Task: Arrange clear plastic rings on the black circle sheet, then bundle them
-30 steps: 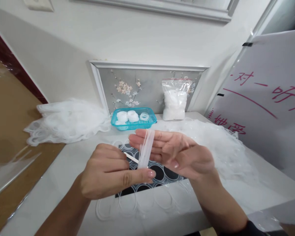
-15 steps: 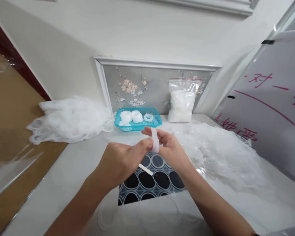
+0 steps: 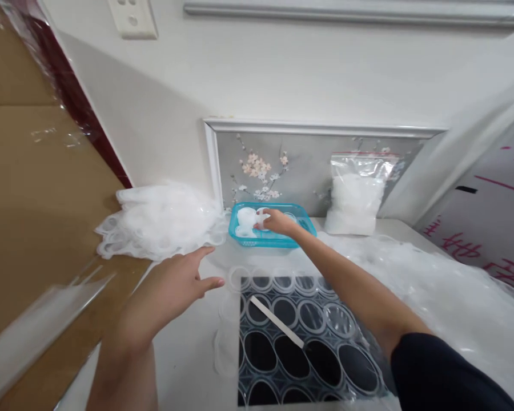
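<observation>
My right hand (image 3: pixel 276 221) reaches into the blue plastic basket (image 3: pixel 278 244), its fingers closed round a stack of white rings (image 3: pixel 262 218). Other white ring stacks (image 3: pixel 246 217) sit beside it at the left of the basket, and part of the basket is hidden by the hand. My left hand (image 3: pixel 182 279) holds nothing; thumb and index finger are spread apart over the table, left of the dark patterned mat. On that dark patterned mat (image 3: pixel 261 351) lies a thin white stick (image 3: pixel 277 322), with translucent rings (image 3: pixel 340 319) around it.
A heap of white ring sheets (image 3: pixel 167 222) lies at the back left, near brown cardboard (image 3: pixel 29 188). A zip bag of white material (image 3: pixel 354 200) stands against the framed floral panel (image 3: pixel 282 154). A large translucent pile (image 3: pixel 445 297) covers the right side, beside a whiteboard (image 3: pixel 492 217).
My right hand has moved forward into the basket with the ring stack. My left hand has let go of the stack and drawn away left, opening. The view has shifted, baring the stick.
</observation>
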`<action>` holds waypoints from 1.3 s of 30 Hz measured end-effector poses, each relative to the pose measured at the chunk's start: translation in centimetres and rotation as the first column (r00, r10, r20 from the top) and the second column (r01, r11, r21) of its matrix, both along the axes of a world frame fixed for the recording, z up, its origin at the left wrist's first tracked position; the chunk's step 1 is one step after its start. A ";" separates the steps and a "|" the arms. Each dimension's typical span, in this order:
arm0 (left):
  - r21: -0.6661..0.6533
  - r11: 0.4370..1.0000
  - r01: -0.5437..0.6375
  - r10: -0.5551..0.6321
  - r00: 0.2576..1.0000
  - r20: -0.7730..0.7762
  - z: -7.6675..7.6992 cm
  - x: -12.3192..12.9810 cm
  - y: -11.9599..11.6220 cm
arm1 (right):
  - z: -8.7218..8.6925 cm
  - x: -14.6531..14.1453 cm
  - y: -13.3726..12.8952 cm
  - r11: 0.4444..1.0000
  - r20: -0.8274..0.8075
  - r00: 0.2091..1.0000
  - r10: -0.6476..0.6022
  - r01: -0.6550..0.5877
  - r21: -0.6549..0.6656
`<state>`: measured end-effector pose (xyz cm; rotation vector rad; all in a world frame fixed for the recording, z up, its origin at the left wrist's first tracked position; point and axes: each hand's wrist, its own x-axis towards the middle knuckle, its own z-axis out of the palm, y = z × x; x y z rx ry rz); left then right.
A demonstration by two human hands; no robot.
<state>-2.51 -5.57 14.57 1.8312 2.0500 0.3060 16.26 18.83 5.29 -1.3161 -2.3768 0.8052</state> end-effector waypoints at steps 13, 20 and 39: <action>-0.095 0.990 -0.100 0.099 0.995 -0.010 -0.7 -1.5 1.8 | -1.2 -7.8 1.7 0.974 0.518 0.836 0.182 -0.225 0.021; -0.103 0.994 0.018 -0.028 0.995 -0.094 -1.5 0.0 2.7 | -2.3 -7.6 1.0 0.959 0.597 0.766 0.239 -0.281 -0.023; -0.111 0.991 0.073 -0.097 0.970 -0.223 -2.1 0.7 2.7 | -0.5 2.4 -13.2 0.966 0.485 0.852 0.196 -0.252 0.052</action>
